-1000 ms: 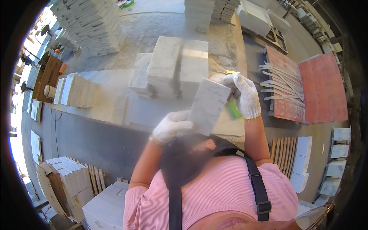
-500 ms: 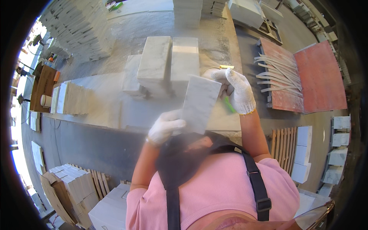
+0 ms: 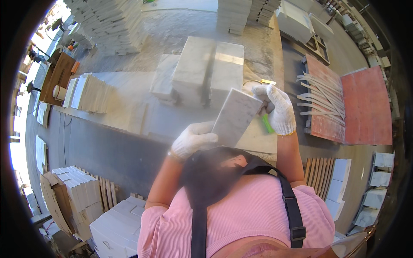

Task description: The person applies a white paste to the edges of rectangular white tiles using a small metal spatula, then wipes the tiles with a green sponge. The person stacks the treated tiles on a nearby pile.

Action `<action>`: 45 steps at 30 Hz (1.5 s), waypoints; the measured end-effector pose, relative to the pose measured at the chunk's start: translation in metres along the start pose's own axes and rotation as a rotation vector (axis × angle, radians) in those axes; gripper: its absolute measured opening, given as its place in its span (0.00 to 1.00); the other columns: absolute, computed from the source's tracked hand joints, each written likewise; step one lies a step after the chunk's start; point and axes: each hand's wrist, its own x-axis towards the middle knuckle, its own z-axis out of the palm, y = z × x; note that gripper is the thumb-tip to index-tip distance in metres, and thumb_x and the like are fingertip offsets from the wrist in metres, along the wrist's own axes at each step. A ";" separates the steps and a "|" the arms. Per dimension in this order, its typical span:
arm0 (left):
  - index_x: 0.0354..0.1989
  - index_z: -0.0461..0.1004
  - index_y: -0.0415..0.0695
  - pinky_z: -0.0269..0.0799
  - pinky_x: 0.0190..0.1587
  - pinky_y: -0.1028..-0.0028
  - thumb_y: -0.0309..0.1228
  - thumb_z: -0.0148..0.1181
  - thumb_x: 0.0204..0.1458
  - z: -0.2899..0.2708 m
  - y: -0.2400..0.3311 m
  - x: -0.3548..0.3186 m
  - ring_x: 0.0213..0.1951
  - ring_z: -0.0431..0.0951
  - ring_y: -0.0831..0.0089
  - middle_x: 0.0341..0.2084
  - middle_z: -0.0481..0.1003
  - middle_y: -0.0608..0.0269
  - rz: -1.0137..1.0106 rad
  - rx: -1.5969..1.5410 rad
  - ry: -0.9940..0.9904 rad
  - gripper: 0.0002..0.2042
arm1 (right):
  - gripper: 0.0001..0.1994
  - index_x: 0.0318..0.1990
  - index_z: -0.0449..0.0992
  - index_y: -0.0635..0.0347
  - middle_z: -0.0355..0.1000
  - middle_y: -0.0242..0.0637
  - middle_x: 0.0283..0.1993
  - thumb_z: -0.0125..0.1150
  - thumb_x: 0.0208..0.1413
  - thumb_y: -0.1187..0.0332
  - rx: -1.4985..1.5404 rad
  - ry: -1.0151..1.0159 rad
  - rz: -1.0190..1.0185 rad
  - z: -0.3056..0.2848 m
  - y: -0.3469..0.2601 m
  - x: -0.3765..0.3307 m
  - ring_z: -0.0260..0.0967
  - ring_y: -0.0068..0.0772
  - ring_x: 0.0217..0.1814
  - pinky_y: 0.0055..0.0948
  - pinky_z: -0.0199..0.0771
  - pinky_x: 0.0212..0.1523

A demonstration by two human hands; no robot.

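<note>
Hands, two point(image 3: 194, 139) point(image 3: 278, 108), hold one marble tile point(image 3: 235, 117).

My hands hold tile point(image 3: 235, 117) over bench point(image 3: 129, 112); slabs point(image 3: 208, 71) behind it, tile row point(image 3: 88, 92) left, strips point(image 3: 320, 96) right.
</note>
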 end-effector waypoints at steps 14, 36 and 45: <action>0.54 0.76 0.35 0.78 0.40 0.74 0.42 0.62 0.57 -0.116 -0.085 -0.057 0.36 0.83 0.70 0.40 0.82 0.55 -0.093 0.102 0.255 0.24 | 0.22 0.58 0.75 0.69 0.79 0.40 0.39 0.52 0.70 0.56 -0.093 0.081 0.040 -0.013 0.002 0.023 0.74 0.23 0.32 0.20 0.70 0.30; 0.70 0.64 0.38 0.77 0.42 0.73 0.37 0.59 0.62 0.009 0.025 -0.003 0.41 0.82 0.71 0.48 0.80 0.55 0.272 0.203 0.399 0.29 | 0.21 0.61 0.78 0.54 0.74 0.25 0.31 0.67 0.62 0.59 -0.452 -0.185 -0.070 -0.001 -0.001 0.130 0.66 0.15 0.27 0.17 0.64 0.27; 0.60 0.71 0.37 0.78 0.41 0.71 0.39 0.56 0.64 0.027 0.039 0.017 0.42 0.83 0.68 0.49 0.78 0.56 0.269 -0.027 0.232 0.22 | 0.18 0.58 0.78 0.60 0.78 0.31 0.35 0.60 0.65 0.62 -0.251 -0.157 0.026 -0.002 -0.006 0.072 0.74 0.19 0.32 0.19 0.70 0.31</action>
